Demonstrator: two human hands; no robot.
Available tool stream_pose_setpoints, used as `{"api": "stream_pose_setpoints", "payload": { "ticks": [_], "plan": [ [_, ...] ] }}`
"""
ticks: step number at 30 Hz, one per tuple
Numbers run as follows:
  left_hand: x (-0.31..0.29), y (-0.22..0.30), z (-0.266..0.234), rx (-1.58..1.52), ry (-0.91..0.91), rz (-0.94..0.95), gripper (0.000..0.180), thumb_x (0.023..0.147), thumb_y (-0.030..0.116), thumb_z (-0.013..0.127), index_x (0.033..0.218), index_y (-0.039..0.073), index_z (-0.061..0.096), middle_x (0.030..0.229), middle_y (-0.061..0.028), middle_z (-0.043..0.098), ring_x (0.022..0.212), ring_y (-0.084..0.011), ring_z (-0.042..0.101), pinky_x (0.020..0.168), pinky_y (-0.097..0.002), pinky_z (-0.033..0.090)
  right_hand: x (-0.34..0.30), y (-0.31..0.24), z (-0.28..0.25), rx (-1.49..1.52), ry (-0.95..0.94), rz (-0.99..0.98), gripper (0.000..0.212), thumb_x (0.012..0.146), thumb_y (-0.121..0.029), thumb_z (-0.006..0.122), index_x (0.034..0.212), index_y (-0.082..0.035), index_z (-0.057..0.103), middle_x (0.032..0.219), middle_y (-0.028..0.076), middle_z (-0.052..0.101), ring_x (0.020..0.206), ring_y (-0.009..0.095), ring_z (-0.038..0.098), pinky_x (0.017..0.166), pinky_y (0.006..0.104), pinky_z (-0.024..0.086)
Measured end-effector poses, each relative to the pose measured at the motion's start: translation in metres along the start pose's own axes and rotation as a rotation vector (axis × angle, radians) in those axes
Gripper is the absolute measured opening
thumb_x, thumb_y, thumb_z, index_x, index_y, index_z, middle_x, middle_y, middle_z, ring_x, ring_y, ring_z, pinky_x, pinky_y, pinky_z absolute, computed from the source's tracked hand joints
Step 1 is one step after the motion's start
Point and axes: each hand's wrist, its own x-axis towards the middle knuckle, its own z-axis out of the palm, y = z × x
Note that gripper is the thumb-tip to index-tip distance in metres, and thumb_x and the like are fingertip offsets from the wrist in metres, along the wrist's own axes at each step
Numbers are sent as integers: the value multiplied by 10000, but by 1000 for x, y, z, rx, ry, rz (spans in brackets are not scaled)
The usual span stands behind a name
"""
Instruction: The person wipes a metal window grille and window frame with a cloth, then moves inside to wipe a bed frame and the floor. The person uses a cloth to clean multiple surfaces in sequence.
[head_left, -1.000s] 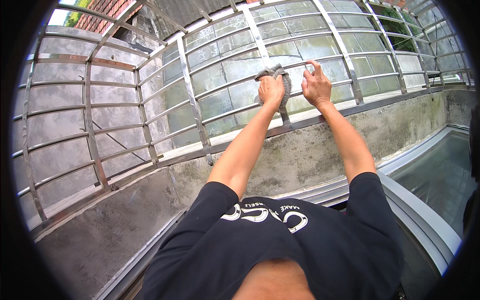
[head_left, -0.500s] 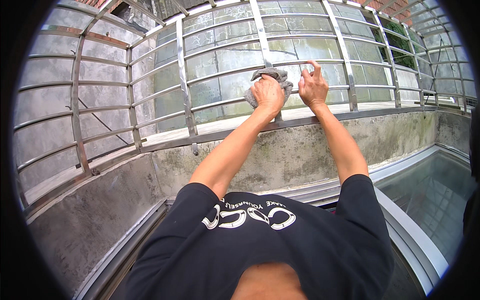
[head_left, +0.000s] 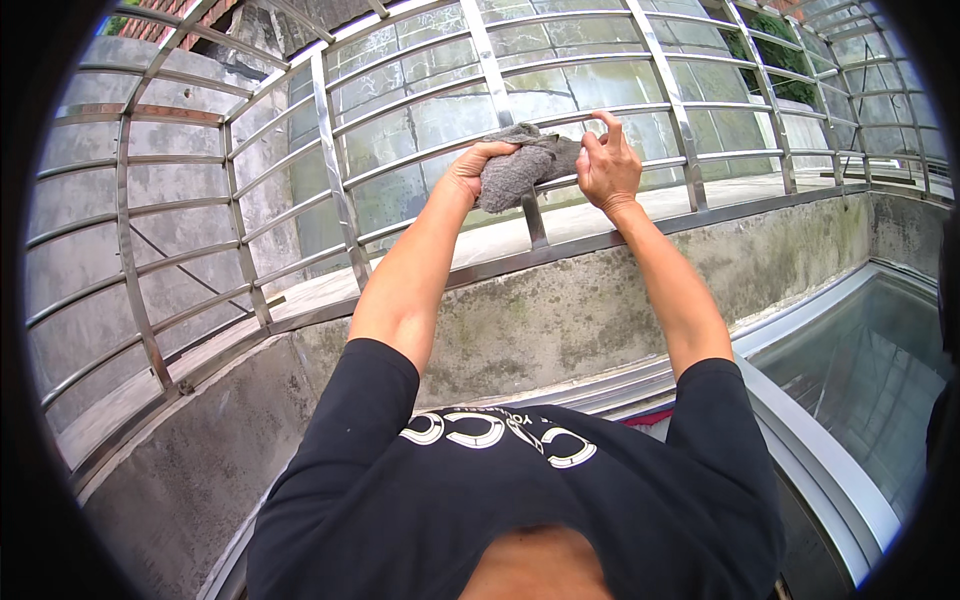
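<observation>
A crumpled grey cloth (head_left: pixel 520 178) lies over a horizontal bar and the upright post of the metal railing (head_left: pixel 672 120). My left hand (head_left: pixel 474 166) is closed on the cloth's left end, thumb on top and the other fingers hidden behind it. To its right, my right hand (head_left: pixel 612 172) is curled at the railing bars, with its index finger bent up by the upper bar. The cloth's right end reaches up to this hand, and whether the fingers also pinch it I cannot tell.
A low, stained concrete ledge (head_left: pixel 560 290) runs beneath the railing. At the lower right is a sliding window pane (head_left: pixel 850 370) in a light metal frame. The railing turns at both sides, and a tiled grey surface (head_left: pixel 420 120) lies beyond it.
My left hand has shifted left along the cloth, which is now stretched wider toward the right hand. My right hand stays by the same bars. The view has shifted slightly.
</observation>
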Motion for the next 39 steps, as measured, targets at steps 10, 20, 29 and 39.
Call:
{"api": "stream_pose_setpoints", "payload": {
  "ticks": [10, 20, 29, 39],
  "plan": [
    [30, -24, 18, 418, 511, 275, 335, 762, 172, 712, 1046, 1, 662, 944, -150, 708, 823, -271, 691, 705, -386, 575, -4, 1, -3, -15, -20, 0, 144, 697, -171, 564, 818, -103, 600, 1268, 36, 486, 777, 187, 609, 642, 372, 514],
    [-5, -61, 71, 1757, 1194, 348, 445, 772, 397, 699, 905, -28, 705, 952, -256, 686, 927, -399, 669, 827, -470, 528, -7, 2, -2, -26, -8, -22, 140, 712, -178, 571, 826, -99, 592, 1275, 41, 468, 839, 218, 618, 657, 402, 518],
    [-86, -101, 65, 1834, 1037, 612, 340, 688, 197, 731, 864, -82, 649, 913, -238, 685, 872, -419, 644, 794, -463, 521, -8, 2, -8, -42, -86, 7, 175, 786, -215, 630, 907, -90, 632, 1284, 92, 464, 1040, 261, 554, 820, 408, 492],
    [-175, -133, 181, 784, 299, 707, 320, 638, 134, 653, 923, -10, 629, 799, -44, 613, 719, -165, 580, 692, -291, 494, -59, -134, -141, 1802, -538, 432, 517, 943, -344, 624, 1341, -74, 436, 1197, 58, 580, 1122, 175, 545, 941, 351, 445]
  ]
}}
